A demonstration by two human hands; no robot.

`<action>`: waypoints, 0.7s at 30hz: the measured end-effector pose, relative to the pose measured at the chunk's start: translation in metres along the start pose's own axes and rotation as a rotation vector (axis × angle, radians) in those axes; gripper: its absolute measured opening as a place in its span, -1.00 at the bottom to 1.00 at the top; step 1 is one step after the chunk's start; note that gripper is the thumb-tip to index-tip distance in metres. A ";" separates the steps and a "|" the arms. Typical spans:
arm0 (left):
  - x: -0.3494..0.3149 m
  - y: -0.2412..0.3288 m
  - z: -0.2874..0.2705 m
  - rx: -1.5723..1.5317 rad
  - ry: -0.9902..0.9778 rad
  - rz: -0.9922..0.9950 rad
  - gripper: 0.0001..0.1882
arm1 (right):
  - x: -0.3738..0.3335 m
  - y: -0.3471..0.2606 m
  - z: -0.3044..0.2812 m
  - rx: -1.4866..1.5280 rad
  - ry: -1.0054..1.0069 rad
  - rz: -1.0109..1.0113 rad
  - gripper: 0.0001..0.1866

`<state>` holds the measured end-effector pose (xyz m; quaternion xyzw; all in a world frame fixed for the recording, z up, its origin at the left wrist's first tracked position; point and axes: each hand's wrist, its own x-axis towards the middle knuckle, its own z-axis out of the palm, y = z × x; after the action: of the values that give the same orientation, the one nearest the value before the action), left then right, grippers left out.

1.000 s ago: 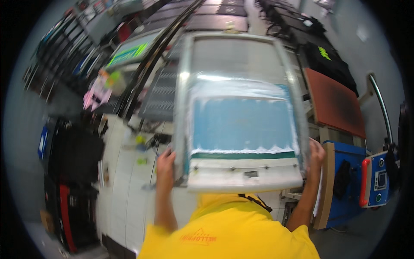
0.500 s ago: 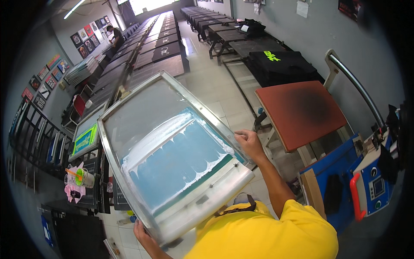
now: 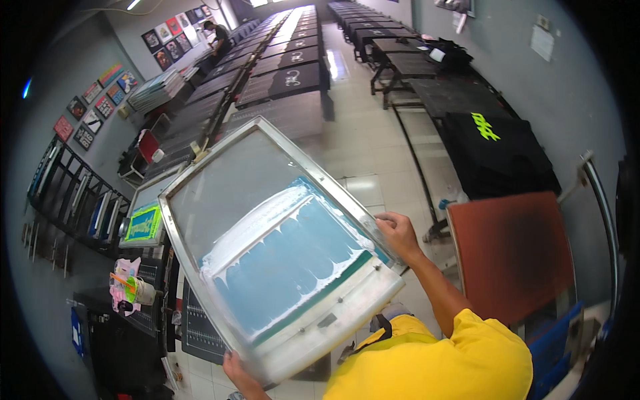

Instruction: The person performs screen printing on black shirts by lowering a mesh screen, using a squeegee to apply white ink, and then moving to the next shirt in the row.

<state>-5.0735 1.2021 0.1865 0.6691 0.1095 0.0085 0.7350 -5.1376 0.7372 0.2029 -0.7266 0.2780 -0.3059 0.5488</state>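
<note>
A large screen-printing frame with a pale metal border is held tilted in front of me by both my hands. My right hand has its fingers closed round the right side rail. My left hand grips the near left corner; part of its fingers is hidden by the frame. White ink lies thick in a band and in ragged edges on the blue part of the mesh. Across the frame's near end rests a wide whitish squeegee with a green blade.
Long rows of printing tables with black shirts run into the distance. A heat press with a reddish-brown pad stands at right, beside a pile of black garments. Left are a green-printed screen, an ink tub and a distant person.
My view has turned left, so the tables, heat press and wall pictures appear further right. The frame stays in both my hands with nearly the same tilt.
</note>
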 end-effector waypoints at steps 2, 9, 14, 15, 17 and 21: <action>0.000 0.006 0.002 0.046 -0.020 -0.027 -0.47 | 0.006 0.012 0.003 0.058 -0.007 0.038 -0.68; 0.012 -0.019 -0.004 0.063 0.120 0.060 -0.49 | 0.004 0.009 -0.012 0.028 0.020 0.063 -0.68; -0.044 0.048 0.035 0.393 0.088 0.096 -0.60 | -0.012 -0.004 -0.026 -0.012 0.042 0.056 -0.67; -0.049 0.059 0.034 0.307 -0.032 -0.024 -0.54 | -0.021 0.012 -0.028 -0.012 0.078 0.041 -0.65; -0.031 0.060 0.019 0.348 -0.113 0.039 -0.56 | -0.041 0.013 -0.023 0.023 0.093 0.076 -0.64; -0.007 0.063 0.026 0.343 -0.207 0.084 -0.56 | -0.046 -0.014 -0.047 0.002 0.123 0.091 -0.65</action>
<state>-5.0673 1.1824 0.2517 0.7856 0.0052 -0.0484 0.6168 -5.2024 0.7453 0.2196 -0.6925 0.3436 -0.3251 0.5447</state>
